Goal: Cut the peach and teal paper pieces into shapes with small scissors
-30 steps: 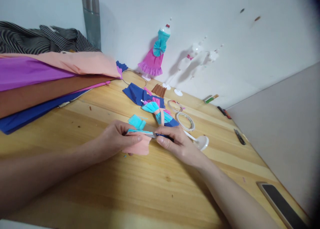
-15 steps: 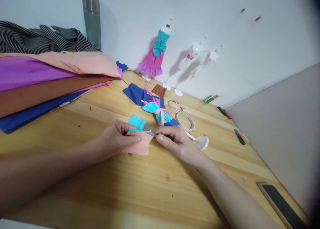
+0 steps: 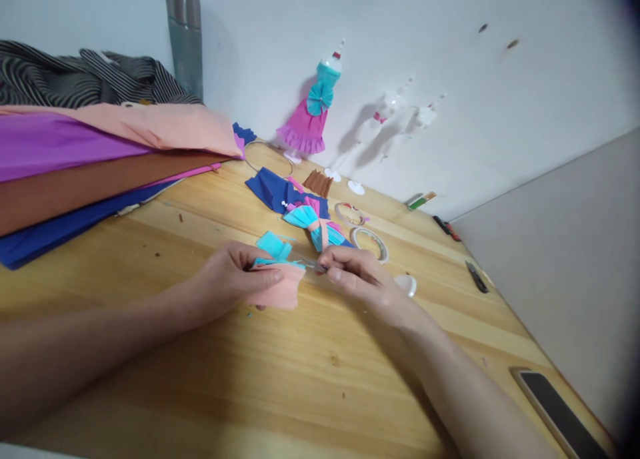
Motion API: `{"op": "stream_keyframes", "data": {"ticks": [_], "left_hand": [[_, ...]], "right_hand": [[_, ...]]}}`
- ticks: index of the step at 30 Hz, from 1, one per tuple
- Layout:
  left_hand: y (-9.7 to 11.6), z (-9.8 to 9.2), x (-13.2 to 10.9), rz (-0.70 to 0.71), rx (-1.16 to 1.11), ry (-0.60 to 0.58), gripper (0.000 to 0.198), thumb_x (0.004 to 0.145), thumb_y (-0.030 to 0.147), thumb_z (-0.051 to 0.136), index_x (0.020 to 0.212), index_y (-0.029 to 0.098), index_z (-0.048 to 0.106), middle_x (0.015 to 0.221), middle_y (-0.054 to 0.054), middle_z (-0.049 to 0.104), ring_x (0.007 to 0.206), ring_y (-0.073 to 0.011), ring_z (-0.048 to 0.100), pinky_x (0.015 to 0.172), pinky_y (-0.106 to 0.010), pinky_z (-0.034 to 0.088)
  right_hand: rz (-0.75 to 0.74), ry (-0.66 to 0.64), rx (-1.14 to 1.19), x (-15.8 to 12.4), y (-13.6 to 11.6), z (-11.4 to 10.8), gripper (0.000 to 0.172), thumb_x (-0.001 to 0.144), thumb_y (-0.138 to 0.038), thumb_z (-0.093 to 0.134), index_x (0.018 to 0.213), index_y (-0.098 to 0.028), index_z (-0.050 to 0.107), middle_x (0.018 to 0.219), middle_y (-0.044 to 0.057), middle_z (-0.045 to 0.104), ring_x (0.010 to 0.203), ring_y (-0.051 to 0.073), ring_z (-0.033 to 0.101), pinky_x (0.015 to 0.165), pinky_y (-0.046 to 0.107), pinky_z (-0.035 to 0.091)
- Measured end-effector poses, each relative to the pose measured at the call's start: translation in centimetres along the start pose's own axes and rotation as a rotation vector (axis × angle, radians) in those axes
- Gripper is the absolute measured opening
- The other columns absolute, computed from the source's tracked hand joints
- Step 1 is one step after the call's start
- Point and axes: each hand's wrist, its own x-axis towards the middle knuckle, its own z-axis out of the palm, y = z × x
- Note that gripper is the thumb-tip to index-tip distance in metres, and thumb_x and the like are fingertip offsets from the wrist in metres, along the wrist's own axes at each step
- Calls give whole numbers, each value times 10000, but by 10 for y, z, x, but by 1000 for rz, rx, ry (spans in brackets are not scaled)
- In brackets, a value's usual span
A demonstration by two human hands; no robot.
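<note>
Left hand [image 3: 227, 282] pinches a peach paper piece [image 3: 280, 292] with a teal strip [image 3: 277, 263]; right hand [image 3: 360, 282] grips small scissors [image 3: 313, 265] on the bench [image 3: 280, 392].

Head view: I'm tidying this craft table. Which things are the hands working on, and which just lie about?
In hand: peach paper piece and turquoise strip, pinched by the left hand; thin metal tool in the right hand.
Lying about: tape roll, dressed mannequin, paper stack, phone, turquoise bow.
</note>
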Motion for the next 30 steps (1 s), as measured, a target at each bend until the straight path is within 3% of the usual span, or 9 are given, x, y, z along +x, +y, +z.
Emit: {"op": "stream_keyframes", "data": {"ticks": [6,12,20,30], "left_hand": [[-1,0,1,-10,52,18,352,649,401,606,484,175,391,479,45,357,482,-66,299,468,-206,186],[0,1,1,30,84,14,392,661,396,593,468,190,321,459,54,298,472,-62,267,472,-214,175],[0,0,2,-21,56,36,345,635,408,603,476,179,400,456,44,379,460,-70,324,458,-204,211],[-1,0,2,69,141,-48,402,703,390,559,502,202,265,534,49,219,523,-74,213,531,-255,127]], "right_hand": [[-76,68,-294,-1,-5,0,248,898,-380,488,775,-173,545,655,3,512,604,140,424,559,276,318],[-70,46,-295,-2,-7,5,241,898,-372,486,774,-174,546,626,-11,495,564,126,415,530,263,304],[-49,53,-303,-1,-8,5,245,890,-375,487,757,-175,538,627,-8,499,568,128,416,530,265,302],[-69,37,-305,0,-10,9,238,880,-355,497,751,-166,561,622,-7,506,567,125,418,526,259,311]]}}
